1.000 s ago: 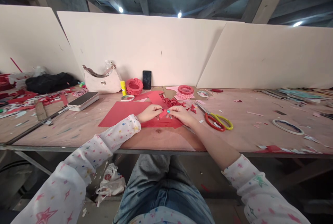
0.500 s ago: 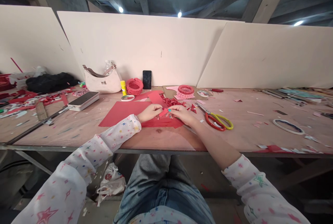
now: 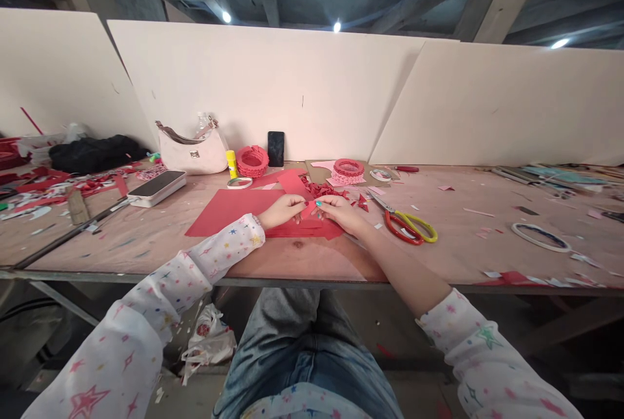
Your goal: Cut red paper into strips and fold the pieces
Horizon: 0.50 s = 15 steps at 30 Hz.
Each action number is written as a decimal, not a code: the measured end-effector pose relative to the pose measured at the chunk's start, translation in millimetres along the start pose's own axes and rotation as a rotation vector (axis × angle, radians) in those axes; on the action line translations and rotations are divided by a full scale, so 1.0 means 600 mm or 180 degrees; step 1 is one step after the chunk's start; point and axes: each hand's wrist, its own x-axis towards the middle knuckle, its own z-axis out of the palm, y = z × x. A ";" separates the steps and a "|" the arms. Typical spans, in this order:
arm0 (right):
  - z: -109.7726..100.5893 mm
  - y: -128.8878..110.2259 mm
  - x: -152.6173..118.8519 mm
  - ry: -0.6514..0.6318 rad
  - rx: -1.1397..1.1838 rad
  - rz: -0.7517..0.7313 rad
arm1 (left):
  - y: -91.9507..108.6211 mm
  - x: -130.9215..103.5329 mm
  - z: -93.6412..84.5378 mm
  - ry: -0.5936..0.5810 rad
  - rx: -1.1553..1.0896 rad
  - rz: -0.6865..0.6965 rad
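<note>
Between the fingertips of both hands is a small piece of red paper (image 3: 308, 211), partly covered by the fingers. My left hand (image 3: 283, 210) pinches its left side, and my right hand (image 3: 340, 212) pinches its right side. Under the hands lie large red paper sheets (image 3: 224, 211). Just beyond them is a heap of small folded red paper pieces (image 3: 324, 191). Scissors (image 3: 407, 224) with one red and one yellow handle rest to the right of my right hand. Behind the heap stands a red and pink ring of folded paper (image 3: 348, 171).
A second red paper ring (image 3: 252, 161), a yellow glue stick (image 3: 231, 164), a tape roll (image 3: 240, 183) and a black phone (image 3: 275, 149) stand at the back. Further left are a pale handbag (image 3: 192, 151) and a white-cased device (image 3: 156, 189). Paper scraps (image 3: 517, 278) litter the right edge.
The small red paper has turned slightly between the fingertips, showing a more upright face. Both hands stay in nearly the same place.
</note>
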 end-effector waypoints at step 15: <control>0.002 -0.002 -0.002 0.0128 -0.0200 0.0059 | 0.000 0.000 0.001 -0.0055 0.0022 0.0015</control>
